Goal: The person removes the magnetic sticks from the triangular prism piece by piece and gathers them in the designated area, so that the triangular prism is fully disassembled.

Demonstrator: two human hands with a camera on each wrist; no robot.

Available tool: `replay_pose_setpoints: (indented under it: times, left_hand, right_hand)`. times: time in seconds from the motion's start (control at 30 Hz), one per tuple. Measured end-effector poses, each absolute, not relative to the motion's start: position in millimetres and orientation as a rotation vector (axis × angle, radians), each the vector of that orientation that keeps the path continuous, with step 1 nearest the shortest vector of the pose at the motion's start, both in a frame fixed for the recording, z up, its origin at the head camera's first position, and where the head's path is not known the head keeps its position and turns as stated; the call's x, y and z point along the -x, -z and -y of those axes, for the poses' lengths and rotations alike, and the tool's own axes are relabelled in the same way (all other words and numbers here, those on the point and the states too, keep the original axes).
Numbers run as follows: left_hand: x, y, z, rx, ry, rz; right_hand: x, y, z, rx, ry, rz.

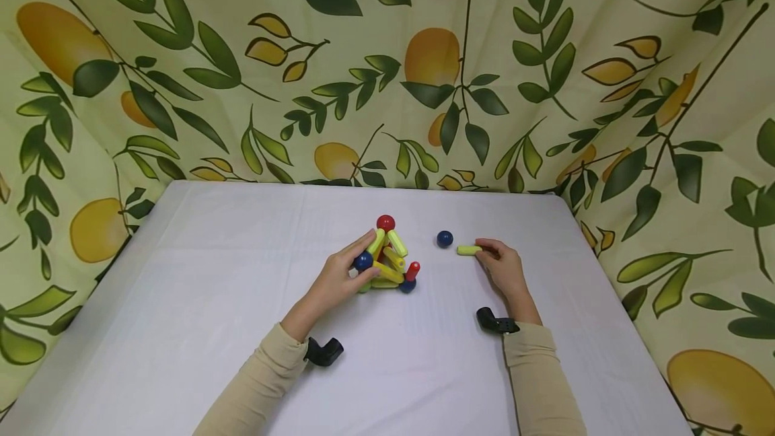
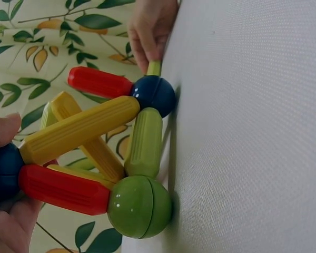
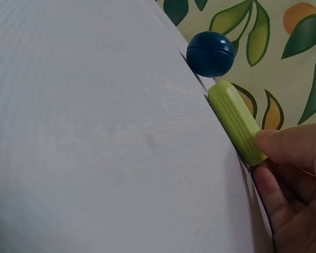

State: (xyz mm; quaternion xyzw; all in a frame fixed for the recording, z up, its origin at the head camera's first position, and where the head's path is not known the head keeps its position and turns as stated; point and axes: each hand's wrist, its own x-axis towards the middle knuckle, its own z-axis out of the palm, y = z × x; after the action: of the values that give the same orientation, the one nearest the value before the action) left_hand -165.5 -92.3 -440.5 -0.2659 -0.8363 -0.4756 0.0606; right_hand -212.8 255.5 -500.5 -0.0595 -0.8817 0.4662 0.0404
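A structure of coloured rods and balls stands on the white cloth, with a red ball (image 1: pixel 385 223) at its top. My left hand (image 1: pixel 336 281) holds it at a blue ball (image 1: pixel 363 261) on its left side, thumb and fingers around that ball. In the left wrist view, a green ball (image 2: pixel 139 206), a yellow rod (image 2: pixel 81 129) and a red rod (image 2: pixel 66 188) belong to it. Another red rod (image 1: pixel 414 270) sticks up from its right corner ball. Off to the right, my right hand (image 1: pixel 504 268) pinches one end of a light green rod (image 3: pixel 234 121) close to the cloth.
A loose blue ball (image 1: pixel 445 239) lies on the table just beyond the light green rod. The white tablecloth (image 1: pixel 242 241) reaches back to a leaf-patterned curtain (image 1: pixel 363 86). Black wrist cameras (image 1: pixel 325 352) sit on both wrists.
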Motion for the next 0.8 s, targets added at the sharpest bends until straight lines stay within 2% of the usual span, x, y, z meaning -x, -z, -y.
replay_pose_setpoints:
  times: [0.47, 0.8]
  left_hand:
    - [166.0, 442.0, 92.7, 0.82, 1.426, 2.514]
    - [166.0, 441.9, 92.7, 0.819, 1.421, 2.517]
  right_hand:
    - [210.5, 493.1, -252.6, 0.205, -1.515, 2.587]
    - [209.5, 482.4, -247.7, 0.113, -1.586, 2.555]
